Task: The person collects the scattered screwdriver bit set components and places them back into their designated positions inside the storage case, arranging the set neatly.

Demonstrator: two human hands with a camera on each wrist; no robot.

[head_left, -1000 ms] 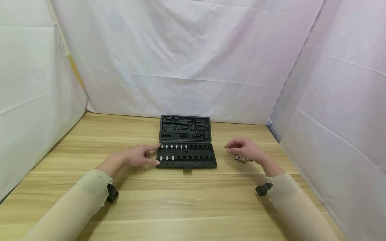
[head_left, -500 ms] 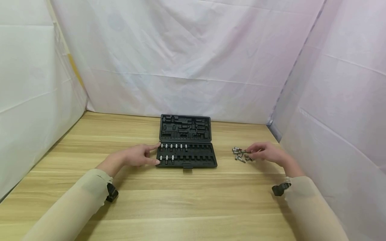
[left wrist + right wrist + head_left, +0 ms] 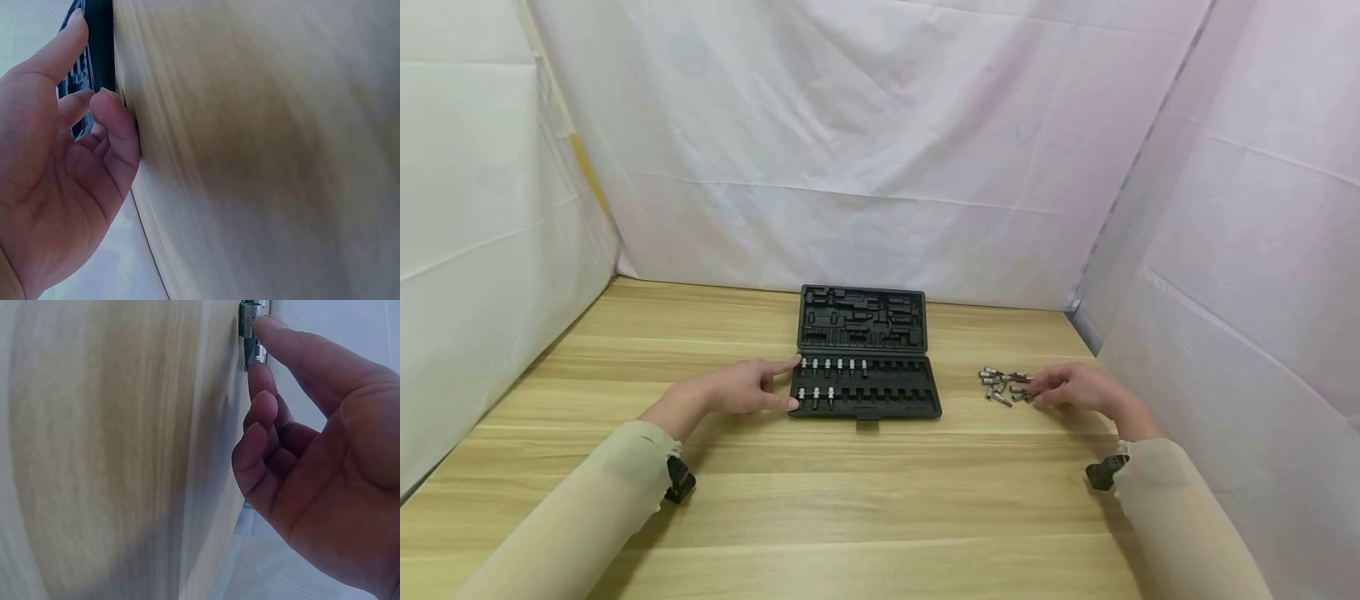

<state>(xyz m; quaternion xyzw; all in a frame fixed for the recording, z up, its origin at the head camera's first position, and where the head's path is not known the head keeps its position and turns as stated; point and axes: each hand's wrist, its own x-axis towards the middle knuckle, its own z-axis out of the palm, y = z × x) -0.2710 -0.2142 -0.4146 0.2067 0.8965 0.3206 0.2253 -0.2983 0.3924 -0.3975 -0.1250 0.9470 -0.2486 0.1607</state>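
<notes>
A black case [image 3: 895, 407] lies unfolded on the table, with several silver bits [image 3: 827, 365] in the left part of its upper row and three in the lower row. My left hand [image 3: 741, 387] touches the case's left edge with thumb and forefinger spread; the left wrist view shows this hand [image 3: 69, 150] beside the dark case edge [image 3: 100, 47]. Right of the case is a loose pile of metal bits [image 3: 998, 397]. At the pile's right side is my right hand [image 3: 1078, 388]. In the right wrist view, thumb and forefinger of this hand [image 3: 312, 437] are at a silver bit [image 3: 249, 324], apart from each other.
The wooden table [image 3: 850, 500] stretches toward the front. A white sheet [image 3: 850, 150] hangs behind it, with more white sheeting at the left [image 3: 467, 167] and right [image 3: 1247, 250]. A black wrist device [image 3: 679, 479] sits at the left cuff, another [image 3: 1105, 472] at the right.
My right hand has moved right from between case and pile to the pile's right side, uncovering more loose bits. My left hand has stayed at the case's edge.
</notes>
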